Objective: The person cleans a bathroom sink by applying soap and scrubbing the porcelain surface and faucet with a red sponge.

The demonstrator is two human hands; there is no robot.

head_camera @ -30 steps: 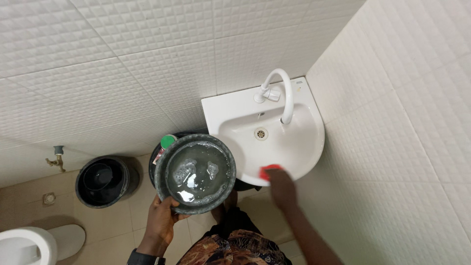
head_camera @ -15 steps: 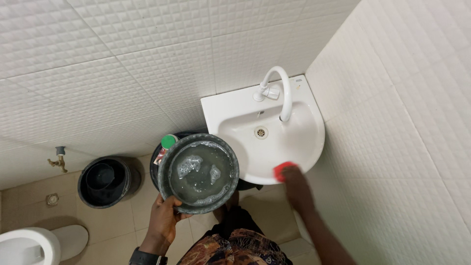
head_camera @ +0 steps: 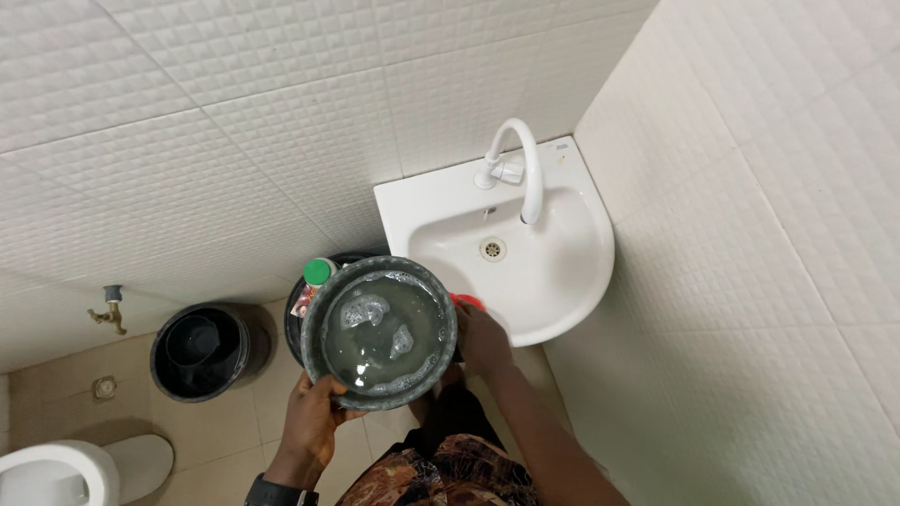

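Fingers of the left hand [head_camera: 314, 412] clasp the near rim of the grey bowl [head_camera: 380, 333] of soapy water, best kept level, while the right hand [head_camera: 483, 339] grips a red sponge [head_camera: 466, 302] just beside it.

The bowl [head_camera: 382, 333] sits left of the sink [head_camera: 562, 272], with the tap [head_camera: 514, 169] at the sink's far edge. A bucket [head_camera: 202, 351] stands left of the bowl, a toilet [head_camera: 66, 468] at near left.
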